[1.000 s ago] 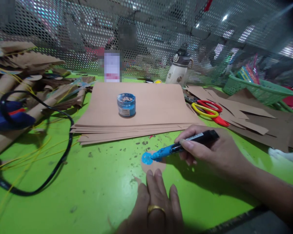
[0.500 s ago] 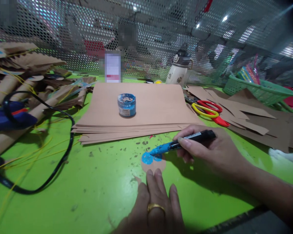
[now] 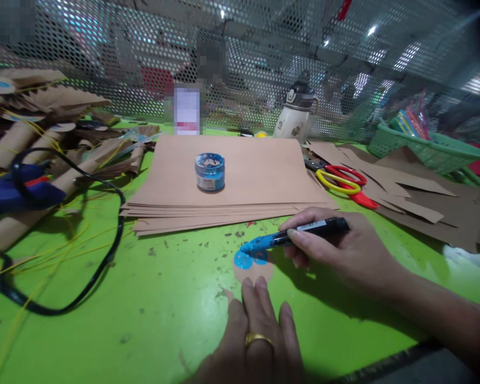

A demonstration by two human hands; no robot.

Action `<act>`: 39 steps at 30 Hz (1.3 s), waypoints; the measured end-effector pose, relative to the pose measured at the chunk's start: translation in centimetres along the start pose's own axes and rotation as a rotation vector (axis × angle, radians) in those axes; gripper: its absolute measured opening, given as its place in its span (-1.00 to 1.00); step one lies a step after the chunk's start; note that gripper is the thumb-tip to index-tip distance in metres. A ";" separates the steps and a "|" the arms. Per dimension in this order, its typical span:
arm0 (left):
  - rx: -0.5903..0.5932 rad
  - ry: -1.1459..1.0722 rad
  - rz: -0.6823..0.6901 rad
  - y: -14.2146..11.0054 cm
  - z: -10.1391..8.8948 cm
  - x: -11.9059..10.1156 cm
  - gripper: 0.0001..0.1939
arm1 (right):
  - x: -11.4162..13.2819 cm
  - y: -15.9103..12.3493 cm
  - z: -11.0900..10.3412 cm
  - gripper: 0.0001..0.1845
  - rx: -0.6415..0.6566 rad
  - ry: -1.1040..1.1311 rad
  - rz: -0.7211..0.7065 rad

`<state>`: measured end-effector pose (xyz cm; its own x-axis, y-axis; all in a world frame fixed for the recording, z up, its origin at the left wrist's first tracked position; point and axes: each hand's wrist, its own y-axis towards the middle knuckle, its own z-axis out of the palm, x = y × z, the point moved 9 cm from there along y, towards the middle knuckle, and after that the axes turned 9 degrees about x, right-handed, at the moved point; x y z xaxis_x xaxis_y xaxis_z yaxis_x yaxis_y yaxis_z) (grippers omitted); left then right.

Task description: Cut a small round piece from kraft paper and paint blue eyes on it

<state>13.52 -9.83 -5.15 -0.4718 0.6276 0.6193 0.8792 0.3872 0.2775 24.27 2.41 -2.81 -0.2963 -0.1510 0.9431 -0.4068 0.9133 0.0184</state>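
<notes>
Brown, papery and round, the disc (image 3: 240,273) lies flat on the green desk (image 3: 164,320), two blue patches on its upper half. From six o'clock the left grip (image 3: 258,330) rests its spread, unclenched fingers on the lower edge; the right grip (image 3: 356,250) is closed round a black marker (image 3: 318,228), its blue-smeared end meeting the left patch. The paint pot (image 3: 210,178) stands at eleven o'clock on the brown sheets (image 3: 264,165). I'd judge the disc light and bendable, smudging if the paint is wet, best held by its bare rim; the marker looks stiff, best held behind the blue.
</notes>
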 end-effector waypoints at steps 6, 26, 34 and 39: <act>-0.008 0.000 -0.014 0.1 -0.1 0.2 -0.68 | 0.0 0.0 -0.6 -0.86 -0.027 -0.019 0.013; -0.009 -0.004 -0.011 0.5 -0.5 0.5 -0.70 | -0.1 -0.4 -1.0 -0.83 -0.054 -0.015 0.011; -0.006 -0.040 -0.028 0.4 -0.4 0.4 -0.69 | 0.2 -0.2 -0.9 -0.85 -0.033 -0.013 -0.003; 0.004 -0.017 -0.016 0.4 -0.5 0.4 -0.69 | 0.0 -0.5 -1.0 -0.86 -0.043 -0.035 0.011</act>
<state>13.71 -9.73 -4.42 -0.4870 0.6329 0.6018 0.8712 0.4003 0.2841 25.34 2.31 -2.47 -0.3313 -0.1534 0.9310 -0.3657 0.9305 0.0232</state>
